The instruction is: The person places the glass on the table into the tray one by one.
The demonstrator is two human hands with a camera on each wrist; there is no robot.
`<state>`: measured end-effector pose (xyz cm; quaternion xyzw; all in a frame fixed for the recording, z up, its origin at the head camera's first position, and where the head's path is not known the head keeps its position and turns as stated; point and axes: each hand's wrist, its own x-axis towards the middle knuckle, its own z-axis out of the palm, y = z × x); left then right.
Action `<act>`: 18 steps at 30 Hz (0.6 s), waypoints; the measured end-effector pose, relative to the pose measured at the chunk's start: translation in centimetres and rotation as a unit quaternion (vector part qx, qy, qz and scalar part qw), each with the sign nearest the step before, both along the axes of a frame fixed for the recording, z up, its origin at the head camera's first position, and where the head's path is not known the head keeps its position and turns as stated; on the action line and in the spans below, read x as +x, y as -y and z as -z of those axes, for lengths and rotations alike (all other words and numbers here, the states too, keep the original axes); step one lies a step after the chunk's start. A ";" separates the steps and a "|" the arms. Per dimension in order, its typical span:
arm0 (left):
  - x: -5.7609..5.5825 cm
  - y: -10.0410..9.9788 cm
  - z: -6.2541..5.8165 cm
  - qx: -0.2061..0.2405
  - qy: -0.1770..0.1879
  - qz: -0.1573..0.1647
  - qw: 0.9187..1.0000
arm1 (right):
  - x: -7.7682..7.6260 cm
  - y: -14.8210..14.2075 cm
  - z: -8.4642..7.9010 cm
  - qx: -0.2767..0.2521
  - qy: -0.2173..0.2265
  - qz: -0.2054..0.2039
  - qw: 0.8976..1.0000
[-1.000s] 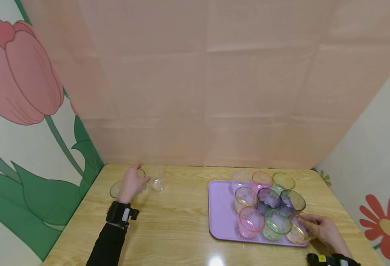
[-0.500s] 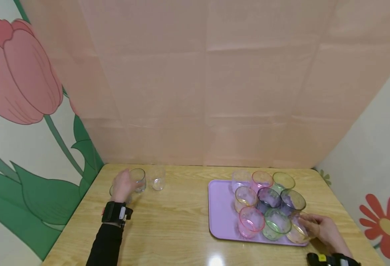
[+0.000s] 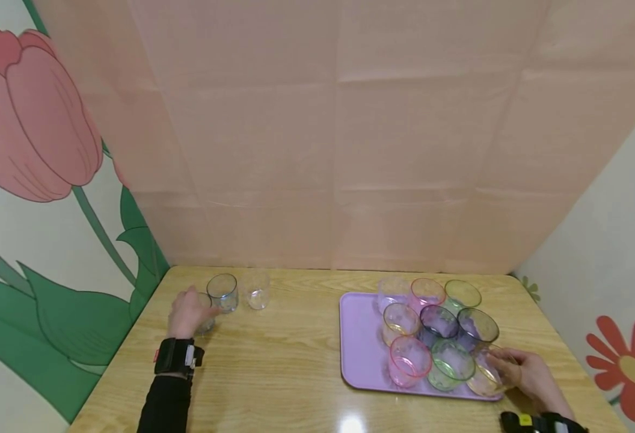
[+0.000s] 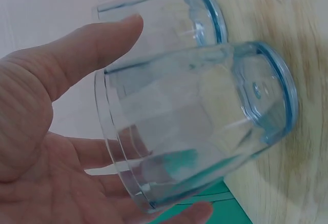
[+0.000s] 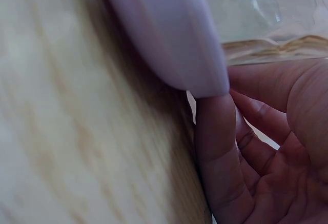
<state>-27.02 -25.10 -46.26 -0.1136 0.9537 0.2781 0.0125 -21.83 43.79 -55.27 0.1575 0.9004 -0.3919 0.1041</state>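
In the head view my left hand (image 3: 187, 314) is at a clear glass (image 3: 205, 322) near the table's back left. In the left wrist view this blue-tinted clear glass (image 4: 174, 121) stands between the thumb (image 4: 102, 42) and the fingers, its rim toward the palm. A second clear glass (image 3: 223, 294) is just behind it, and a third clear glass (image 3: 257, 291) stands to the right. My right hand (image 3: 528, 376) holds a yellow-tinted glass (image 3: 482, 382) at the tray's front right corner. In the right wrist view a finger touches the edge of the lilac tray (image 5: 169, 34).
The lilac tray (image 3: 358, 355) carries several tinted glasses in rows, among them a pink glass (image 3: 406, 367), a green glass (image 3: 447, 370) and a dark glass (image 3: 477, 328). A light wooden table (image 3: 279, 367) meets a pinkish backdrop (image 3: 328, 150).
My left hand has moved left and toward the front, from beside the second glass to the leftmost one. The leftmost glass has shifted right, closer to the second. The right hand stays in place.
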 end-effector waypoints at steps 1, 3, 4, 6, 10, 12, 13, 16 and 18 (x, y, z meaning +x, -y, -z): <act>0.1 0.0 0.0 0.005 0.002 0.000 1.000 | 0.0 0.0 0.0 -0.001 0.000 0.000 1.000; 0.2 0.1 0.1 0.011 0.007 -0.001 1.000 | 0.1 0.0 0.0 -0.002 -0.001 0.001 1.000; 0.2 0.1 0.2 0.012 0.009 -0.001 1.000 | 0.1 0.0 0.0 -0.003 -0.001 0.001 1.000; 0.2 0.2 0.3 0.016 0.015 -0.006 1.000 | 0.1 0.0 0.1 -0.003 -0.001 0.000 1.000; 0.3 0.4 0.6 0.032 0.018 -0.019 0.999 | 0.1 0.0 0.2 -0.003 0.001 0.001 1.000; 0.4 0.5 0.7 0.034 0.018 -0.022 0.999 | 0.1 -0.1 0.2 -0.005 0.005 -0.001 1.000; 0.4 0.6 0.8 0.034 0.020 -0.021 0.999 | 0.1 -0.1 0.3 -0.003 0.005 -0.003 1.000; 0.5 0.7 0.9 0.035 0.026 -0.021 0.999 | 0.0 -0.1 0.3 0.001 0.007 -0.007 1.000; 0.6 0.9 1.0 0.038 0.024 -0.021 0.999 | -0.1 -0.1 0.2 -0.001 0.009 -0.010 1.000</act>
